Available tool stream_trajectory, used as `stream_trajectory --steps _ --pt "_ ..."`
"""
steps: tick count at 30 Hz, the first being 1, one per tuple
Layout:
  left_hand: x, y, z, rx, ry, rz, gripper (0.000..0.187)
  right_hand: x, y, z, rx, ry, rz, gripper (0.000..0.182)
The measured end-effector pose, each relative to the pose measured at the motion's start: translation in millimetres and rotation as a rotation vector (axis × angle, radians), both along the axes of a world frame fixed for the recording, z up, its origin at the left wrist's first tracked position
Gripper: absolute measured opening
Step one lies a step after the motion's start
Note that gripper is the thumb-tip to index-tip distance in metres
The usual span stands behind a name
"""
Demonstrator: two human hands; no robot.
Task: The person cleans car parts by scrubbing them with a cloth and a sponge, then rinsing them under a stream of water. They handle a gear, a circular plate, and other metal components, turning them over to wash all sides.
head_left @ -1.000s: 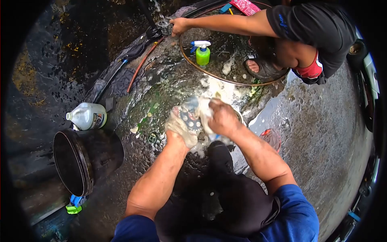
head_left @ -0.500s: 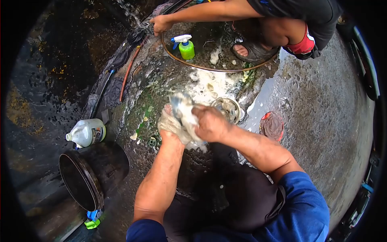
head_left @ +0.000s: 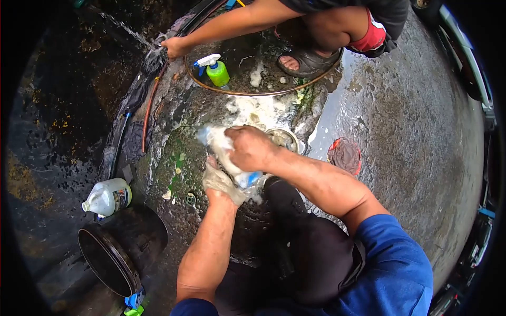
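My right hand point(head_left: 249, 149) is closed around a long blue object point(head_left: 252, 178) smeared with white foam. Motion blur and suds keep me from telling its exact kind. Just below it, my left hand point(head_left: 220, 183) is coated in greyish lather and lies against its lower side. The object and the foam cover most of the left fingers. Close behind my right hand stands a round metal bowl-like part point(head_left: 283, 139) with wet lumps inside. Thick white foam point(head_left: 258, 111) lies on the wet ground beyond my hands.
A spray bottle of green liquid point(head_left: 217, 75) stands inside a hoop of hose. Beyond it a person crouches, one hand point(head_left: 176, 47) at spraying water. A white jug point(head_left: 108, 197) and a tipped black bucket point(head_left: 150, 231) lie left. A red-rimmed disc point(head_left: 344, 156) lies right.
My right hand and the foamy object have shifted and turned against my left hand, so a blue end now shows. The whole view has swung slightly. The other person's water now sprays up-left.
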State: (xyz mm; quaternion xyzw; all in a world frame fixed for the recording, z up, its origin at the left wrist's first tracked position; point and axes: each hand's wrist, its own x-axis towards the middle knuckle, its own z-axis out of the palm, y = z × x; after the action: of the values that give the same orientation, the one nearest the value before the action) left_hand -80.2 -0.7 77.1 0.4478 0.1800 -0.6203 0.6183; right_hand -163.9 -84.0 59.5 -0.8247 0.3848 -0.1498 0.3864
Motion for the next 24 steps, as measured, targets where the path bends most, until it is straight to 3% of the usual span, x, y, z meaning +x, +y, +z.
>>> stream_trajectory --steps 2,4,6,8,9,10,13,14,16,18,20,22,24 --pt "7.7 7.4 -30.1 -0.260 0.162 0.008 0.045 -0.5 17.9 -0.1 0.011 -0.010 0.204 0.033" --pt "31.6 22.2 -57.1 -0.451 0.080 -0.020 0.050 -19.1 36.3 7.9 -0.035 0.003 0.318 0.028" --pt "29.0 14.2 -21.0 -0.222 0.066 -0.051 0.048 -31.7 39.3 -4.7 -0.104 -0.002 0.375 0.023" --pt "28.0 14.3 -22.0 -0.212 0.083 0.051 0.046 -34.7 21.0 -3.9 -0.141 0.047 0.372 0.023" --pt "17.9 8.3 -16.9 -0.166 -0.019 0.086 0.043 -30.2 11.8 -3.9 -0.145 0.085 0.244 0.024" --pt "18.2 10.6 -20.8 -0.172 0.042 0.088 0.041 -26.7 0.1 -0.4 -0.075 0.089 0.158 0.025" --pt "31.4 5.3 -26.6 -0.038 0.003 0.097 0.039 -29.5 2.9 -14.3 -0.121 0.054 0.164 0.023" --pt "49.8 11.2 -30.9 -0.456 0.194 -0.060 0.039 -37.1 8.8 -11.3 -0.097 0.056 0.174 0.022" --pt "47.3 5.9 -20.8 -0.142 -0.012 0.154 0.039 -53.0 23.1 -26.8 -0.094 0.055 0.220 0.025" --pt "47.4 5.4 -14.0 -0.111 -0.050 0.152 0.040 -61.3 19.2 -47.4 -0.087 0.007 0.203 0.028" --pt "40.5 6.3 -15.7 -0.079 -0.077 0.122 0.040 -49.7 0.0 -20.1 0.061 0.077 -0.079 0.028" --pt "24.4 6.2 -17.7 -0.053 -0.037 0.091 0.041 -29.7 -23.5 -28.4 0.151 0.052 -0.130 0.030" --pt "6.9 1.8 -14.9 -0.084 -0.007 0.045 0.039 -9.9 -9.2 8.6 0.327 0.032 -0.002 0.041"
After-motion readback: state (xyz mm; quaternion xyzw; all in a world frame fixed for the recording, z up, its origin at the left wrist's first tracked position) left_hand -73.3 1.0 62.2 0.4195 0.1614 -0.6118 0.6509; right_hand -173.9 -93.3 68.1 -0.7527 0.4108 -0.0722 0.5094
